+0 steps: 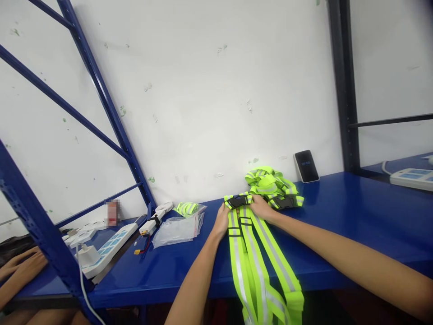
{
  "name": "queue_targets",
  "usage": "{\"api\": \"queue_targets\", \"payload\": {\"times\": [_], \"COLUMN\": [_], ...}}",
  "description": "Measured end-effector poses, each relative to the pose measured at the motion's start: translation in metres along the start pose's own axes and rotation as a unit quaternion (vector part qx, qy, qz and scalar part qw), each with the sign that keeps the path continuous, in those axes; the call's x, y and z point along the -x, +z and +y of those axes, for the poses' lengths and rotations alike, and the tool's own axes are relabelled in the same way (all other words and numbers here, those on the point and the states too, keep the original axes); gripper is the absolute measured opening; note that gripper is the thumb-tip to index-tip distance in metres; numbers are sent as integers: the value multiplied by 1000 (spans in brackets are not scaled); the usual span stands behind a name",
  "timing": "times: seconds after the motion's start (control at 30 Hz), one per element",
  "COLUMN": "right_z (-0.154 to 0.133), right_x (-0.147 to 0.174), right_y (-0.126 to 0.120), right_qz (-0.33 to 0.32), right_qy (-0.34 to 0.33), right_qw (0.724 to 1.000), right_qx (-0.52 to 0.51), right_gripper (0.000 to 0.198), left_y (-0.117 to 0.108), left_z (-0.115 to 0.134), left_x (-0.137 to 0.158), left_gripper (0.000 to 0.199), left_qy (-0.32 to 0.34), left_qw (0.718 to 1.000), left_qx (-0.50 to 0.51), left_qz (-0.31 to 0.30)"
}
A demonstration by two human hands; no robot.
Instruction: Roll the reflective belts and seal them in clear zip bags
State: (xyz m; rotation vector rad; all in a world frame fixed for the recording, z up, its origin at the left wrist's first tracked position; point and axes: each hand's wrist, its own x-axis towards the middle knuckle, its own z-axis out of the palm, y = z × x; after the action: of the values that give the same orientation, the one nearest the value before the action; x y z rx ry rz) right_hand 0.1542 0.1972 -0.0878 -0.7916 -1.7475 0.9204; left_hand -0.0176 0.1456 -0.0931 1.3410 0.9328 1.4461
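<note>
Between my two hands a neon-yellow reflective strap harness (259, 262) with grey stripes is held up by its belt, and its long straps hang down over the table's front edge. My left hand (222, 220) grips the belt at the left of a black buckle (238, 201). On the buckle's other side, my right hand (262, 208) is closed on the belt. Black slider buckles (234, 232) sit on the straps below. Just behind my right hand lies a heap of similar reflective straps (270, 183) with another black buckle (284, 201).
On the blue table (331, 225), clear plastic bags (179, 230), a small white fan (164, 208) and a power strip (115, 248) lie left. A phone-like device (306, 166) leans on the wall. Another person's hands (25, 266) rest beyond the blue post (37, 216).
</note>
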Motion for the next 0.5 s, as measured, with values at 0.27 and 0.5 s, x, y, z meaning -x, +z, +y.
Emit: {"api": "queue_targets", "payload": {"times": [0.27, 0.5], "right_z": [5, -2], "right_x": [6, 9], "right_y": [5, 8], "right_qz": [-10, -27], "right_qy": [-12, 0], "right_qw": [995, 991], "right_qx": [95, 134], "right_gripper": [25, 25], "left_y": [-8, -6], "left_z": [1, -3], "left_x": [-3, -4], "left_gripper": [33, 18], "left_qy": [92, 22], "left_qw": [986, 990], "left_qx": [-133, -141], "left_qz": [24, 11]}}
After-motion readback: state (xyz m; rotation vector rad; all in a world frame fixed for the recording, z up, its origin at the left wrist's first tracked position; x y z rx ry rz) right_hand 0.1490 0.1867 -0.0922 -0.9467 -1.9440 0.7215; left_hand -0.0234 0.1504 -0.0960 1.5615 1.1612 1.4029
